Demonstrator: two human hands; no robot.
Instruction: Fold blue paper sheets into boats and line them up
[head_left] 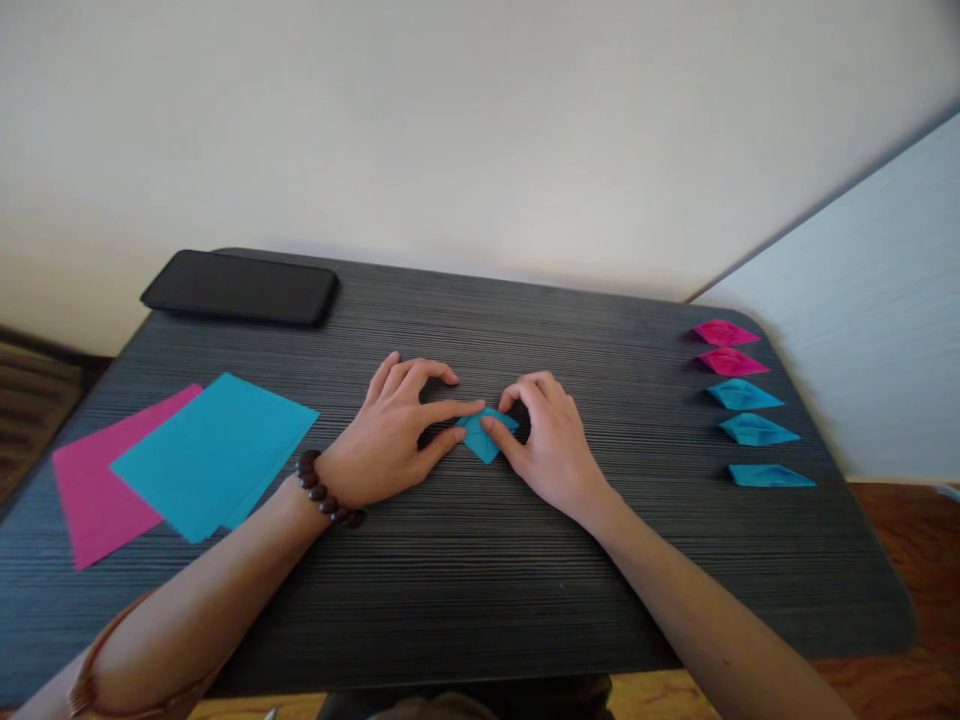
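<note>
A small folded piece of blue origami paper [486,442] lies on the dark table between my hands, one corner pointing toward me. My left hand [401,420], with a dark bead bracelet at the wrist, has its thumb and index fingertip on the paper's left side; the other fingers are spread off it. On the right side, my right hand [551,435] pinches the paper between thumb and curled index finger. Fingertips cover parts of the paper's left and right edges.
Blue paper sheets [214,455] overlap a pink sheet [112,490] at the left. A black phone [240,288] lies at the back left. Along the right side stand folded pink pieces [726,333] and folded blue pieces [759,430] in a column. A wall rises behind the table.
</note>
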